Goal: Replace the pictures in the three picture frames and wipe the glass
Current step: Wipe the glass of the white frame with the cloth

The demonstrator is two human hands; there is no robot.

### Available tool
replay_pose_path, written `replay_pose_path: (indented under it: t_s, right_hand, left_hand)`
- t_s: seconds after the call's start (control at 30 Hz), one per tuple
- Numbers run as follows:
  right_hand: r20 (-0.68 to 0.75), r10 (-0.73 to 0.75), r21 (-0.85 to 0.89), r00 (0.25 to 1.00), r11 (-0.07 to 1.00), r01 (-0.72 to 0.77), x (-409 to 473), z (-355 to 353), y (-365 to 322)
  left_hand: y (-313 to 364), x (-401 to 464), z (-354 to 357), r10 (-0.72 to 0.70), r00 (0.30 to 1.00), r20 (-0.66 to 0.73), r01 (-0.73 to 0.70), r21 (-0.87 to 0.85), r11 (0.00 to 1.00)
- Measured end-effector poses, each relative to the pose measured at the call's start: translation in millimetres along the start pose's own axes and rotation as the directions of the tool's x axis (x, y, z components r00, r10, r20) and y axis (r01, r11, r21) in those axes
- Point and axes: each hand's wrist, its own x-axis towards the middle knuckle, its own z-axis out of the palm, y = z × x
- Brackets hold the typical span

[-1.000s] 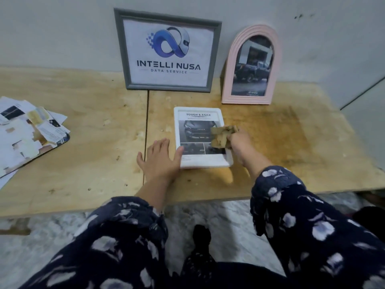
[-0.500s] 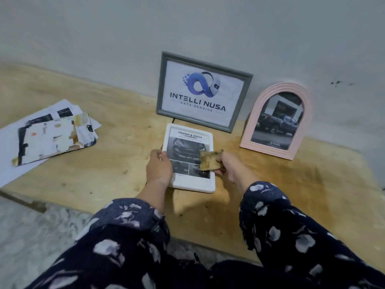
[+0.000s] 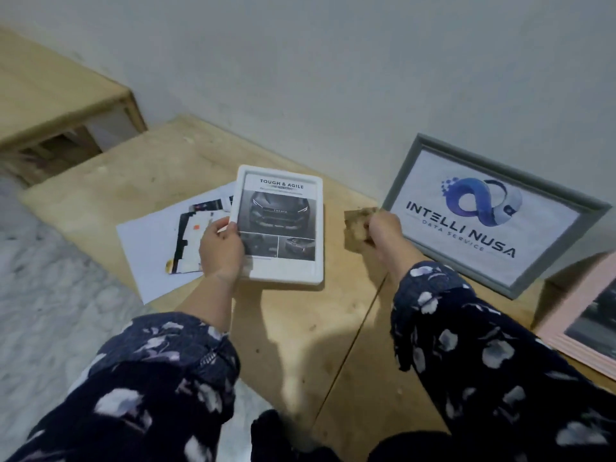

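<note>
Lifted since earlier: one white frame (image 3: 280, 225), gripped at its left edge by left hand (image 3: 221, 250) above the table (image 3: 290, 331). Right hand (image 3: 383, 228) clutches one cloth (image 3: 358, 225). Frames: three, counting grey frame (image 3: 493, 211) and pink frame (image 3: 586, 325).

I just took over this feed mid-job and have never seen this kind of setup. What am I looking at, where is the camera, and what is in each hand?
There is no machine here: a person works with two bare hands, and the one picture comes from a camera worn on their head, looking forward and down. The left hand grips the white picture frame, which shows a car picture headed "TOUGH & AGILE", holding it by its left edge. The right hand holds a small tan cloth, clear of the glass. On the wooden surface, a grey frame reading "INTELLI NUSA" leans against the wall, a pink frame shows at the right edge, and loose papers lie on the left.
</note>
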Motion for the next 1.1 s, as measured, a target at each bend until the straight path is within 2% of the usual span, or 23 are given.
replay_pose_path:
  t_s: [0.07, 0.13, 0.17, 0.23, 0.27, 0.33, 0.4, 0.47, 0.5, 0.53, 0.57, 0.6, 0.63, 0.7, 0.8, 0.87, 1.0, 1.1]
  right_hand:
    - [-0.008, -0.207, -0.221, 0.978, 0.954, 0.2, 24, 26, -10]
    - [0.063, -0.384, -0.521, 0.921, 0.775, 0.358, 37, 43, -7]
    - [0.123, -0.425, -0.63, 0.897, 0.664, 0.402, 41, 49, 0]
    - [0.257, -0.394, -0.767, 0.882, 0.472, 0.434, 42, 57, 24]
    - [0.318, -0.322, -0.805, 0.892, 0.405, 0.433, 41, 60, 37]
    - [0.348, -0.206, -0.84, 0.915, 0.365, 0.401, 38, 68, 56]
    - [0.329, -0.205, -0.852, 0.922, 0.357, 0.384, 43, 73, 57]
    - [0.295, -0.25, -0.842, 0.922, 0.389, 0.375, 48, 75, 44]
    - [0.259, -0.271, -0.812, 0.927, 0.459, 0.361, 48, 77, 34]
    - [0.21, -0.275, -0.742, 0.938, 0.58, 0.336, 46, 78, 23]
    - [0.148, -0.252, -0.608, 0.956, 0.74, 0.289, 42, 77, 10]
    - [0.111, -0.21, -0.403, 0.971, 0.884, 0.237, 38, 77, -1]
    - [0.086, -0.151, -0.191, 0.985, 0.968, 0.165, 34, 77, -11]
    - [0.076, -0.052, 0.067, 0.996, 0.997, 0.047, 28, 68, -26]
    - [0.043, -0.026, 0.179, 0.999, 0.984, 0.018, 20, 41, -29]
    - [-0.003, -0.039, 0.19, 0.999, 0.981, 0.039, 12, 16, -29]
    - [-0.15, -0.079, 0.19, 0.986, 0.976, 0.107, -11, -50, -23]
    - [-0.238, -0.103, 0.19, 0.966, 0.97, 0.151, -29, -105, -13]
  left_hand:
    - [7, 32, -8, -0.016, 0.999, -0.028, 0.015, -0.035, 0.999]
    - [12, 57, -11, -0.021, 0.999, -0.035, 0.018, -0.072, 0.997]
    - [14, 66, -12, -0.016, 0.999, -0.036, 0.014, -0.081, 0.997]
    - [16, 80, -10, -0.015, 0.999, -0.033, 0.012, -0.092, 0.996]
    - [17, 86, -9, -0.019, 0.999, -0.031, 0.016, -0.092, 0.996]
    - [17, 96, -6, -0.037, 0.999, -0.012, 0.036, -0.092, 0.995]
    - [17, 102, -1, -0.058, 0.998, 0.014, 0.059, -0.098, 0.993]
    - [21, 103, 7, -0.065, 0.996, 0.056, 0.07, -0.101, 0.992]
    - [24, 103, 12, -0.063, 0.995, 0.078, 0.072, -0.115, 0.991]
    - [27, 101, 17, -0.063, 0.993, 0.102, 0.075, -0.127, 0.989]
    - [31, 98, 23, -0.054, 0.989, 0.137, 0.072, -0.132, 0.989]
    - [35, 96, 28, -0.046, 0.985, 0.166, 0.067, -0.128, 0.989]
    - [37, 94, 33, -0.033, 0.98, 0.197, 0.059, -0.126, 0.99]
    - [44, 86, 43, -0.012, 0.958, 0.286, 0.049, -0.121, 0.991]
    - [55, 65, 58, 0.012, 0.897, 0.443, 0.021, -0.07, 0.997]
    - [62, 50, 68, 0.007, 0.847, 0.531, 0.002, -0.016, 1.0]
    - [89, 9, 96, -0.007, 0.69, 0.724, -0.056, 0.063, 0.996]
    - [112, -27, 120, -0.013, 0.556, 0.831, -0.222, 0.164, 0.961]
